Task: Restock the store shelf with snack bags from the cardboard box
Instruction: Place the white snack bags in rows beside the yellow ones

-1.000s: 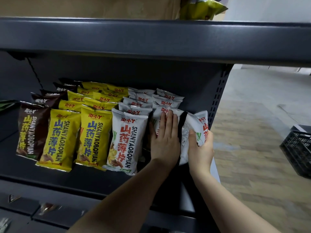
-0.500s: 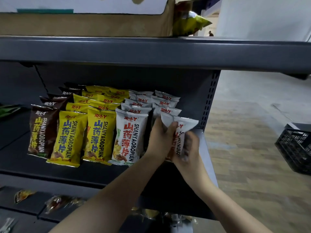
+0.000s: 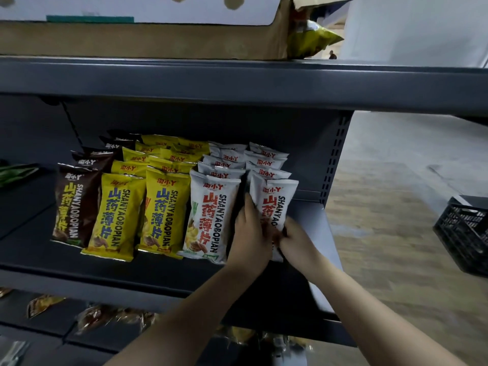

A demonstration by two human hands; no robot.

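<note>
At the shelf's (image 3: 314, 223) right end, both hands are holding a white bag (image 3: 273, 202) upright: left hand (image 3: 249, 233) and right hand (image 3: 297, 240) fingers curling round its bottom. Stand it straight, touching the row behind.

Retail shop: dark metal shelving (image 3: 237, 83) carries rows of identical packaged snack bags (image 3: 163, 212); an opened cardboard box (image 3: 137, 40) sits on top.

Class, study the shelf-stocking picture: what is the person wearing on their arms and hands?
Nothing shows. Both forearms are bare up to the picture's lower edge, with no sleeves in view. The left hand and right hand have no gloves, and no rings, watch or bracelets can be seen.
</note>
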